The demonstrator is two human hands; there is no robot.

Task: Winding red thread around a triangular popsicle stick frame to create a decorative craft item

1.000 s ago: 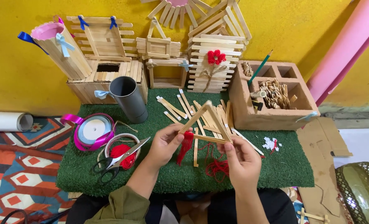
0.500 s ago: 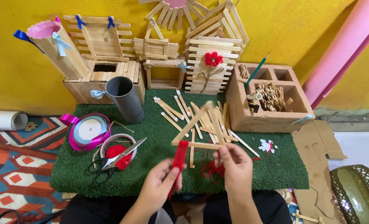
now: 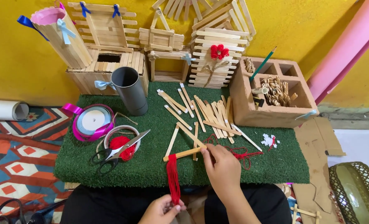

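A triangle of wooden craft sticks [image 3: 183, 143] lies on the green turf mat [image 3: 151, 166]. My right hand [image 3: 222, 166] presses on the right end of its bottom stick. A hank of red yarn [image 3: 173, 178] hangs from the left end of that stick down toward me. My left hand [image 3: 161, 209] pinches the lower end of the yarn at the bottom edge of the view.
Loose craft sticks [image 3: 211, 114] lie scattered on the mat. Scissors [image 3: 116, 152] rest on a red yarn spool; a ribbon roll [image 3: 92, 120] and grey tube [image 3: 129, 90] stand left. Stick-built houses [image 3: 215, 45] line the yellow wall; a brick organizer [image 3: 271, 97] sits right.
The stick triangle has come down from my hands onto the mat. My left hand has pulled the red yarn down and toward me, stretching it out.
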